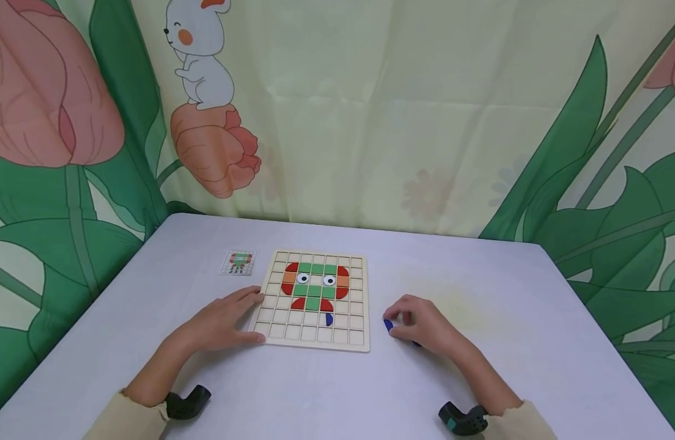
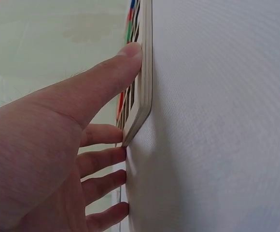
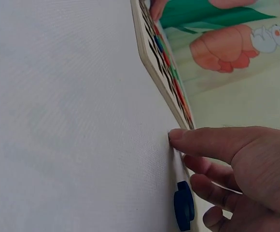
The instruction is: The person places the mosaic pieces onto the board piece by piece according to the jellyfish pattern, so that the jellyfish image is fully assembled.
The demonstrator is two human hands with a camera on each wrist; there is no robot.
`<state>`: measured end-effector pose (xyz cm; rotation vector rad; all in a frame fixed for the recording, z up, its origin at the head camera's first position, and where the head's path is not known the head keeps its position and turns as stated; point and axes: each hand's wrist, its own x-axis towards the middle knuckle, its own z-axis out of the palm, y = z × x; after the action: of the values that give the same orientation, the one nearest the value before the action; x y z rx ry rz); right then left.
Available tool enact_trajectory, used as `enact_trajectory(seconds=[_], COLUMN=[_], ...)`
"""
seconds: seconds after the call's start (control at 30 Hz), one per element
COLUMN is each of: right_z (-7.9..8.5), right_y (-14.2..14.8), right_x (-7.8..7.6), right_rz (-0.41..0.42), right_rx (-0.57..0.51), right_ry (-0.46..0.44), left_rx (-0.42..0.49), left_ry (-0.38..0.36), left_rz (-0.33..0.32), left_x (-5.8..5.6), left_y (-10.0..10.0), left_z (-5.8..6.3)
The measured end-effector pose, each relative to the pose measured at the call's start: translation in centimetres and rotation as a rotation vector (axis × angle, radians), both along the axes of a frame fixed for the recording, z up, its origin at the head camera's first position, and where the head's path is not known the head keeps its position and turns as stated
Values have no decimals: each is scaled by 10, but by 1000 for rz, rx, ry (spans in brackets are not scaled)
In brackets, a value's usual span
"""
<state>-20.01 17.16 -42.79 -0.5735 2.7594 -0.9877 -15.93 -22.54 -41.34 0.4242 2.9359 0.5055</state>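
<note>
A square wooden grid board [image 1: 310, 333] lies flat on the table, bearing red, green and orange tiles, two eye tiles and one blue half-round tile [image 1: 329, 319]. My left hand [image 1: 219, 321] rests at the board's left side, fingers spread and fairly straight. Its thumb [image 2: 128, 60] touches the rim near the front corner. Right of the board, my right hand [image 1: 425, 324] pinches a small blue tile [image 1: 389, 325] between thumb and forefinger, low over the table. Another blue piece [image 3: 183, 205] lies under that hand, mostly hidden in the head view.
A small picture card [image 1: 239, 263] with a gridded coloured figure lies beyond the left hand, left of the board. White cloth [image 1: 326, 391] covers the table. A printed curtain [image 1: 425, 122] with flowers and a rabbit hangs behind the far edge.
</note>
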Motion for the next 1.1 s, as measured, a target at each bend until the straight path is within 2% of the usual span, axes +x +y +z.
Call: enact_trajectory(seconds=[0.17, 0.47, 0.83, 1.1], right_z=[1, 0, 3, 8], right_y=[-4, -14, -19, -30], right_x=[0, 0, 4, 10], right_rz=[29, 4, 40, 28], right_rx=[2, 32, 19, 191], right_ry=[9, 22, 29, 164], left_rx=[-4, 1, 2, 4], left_ry=[-13, -9, 4, -8], left_rz=[11, 6, 1, 4], left_x=[-1, 0, 1, 1], left_y=[1, 1, 2, 2], left_z=[3, 3, 2, 3])
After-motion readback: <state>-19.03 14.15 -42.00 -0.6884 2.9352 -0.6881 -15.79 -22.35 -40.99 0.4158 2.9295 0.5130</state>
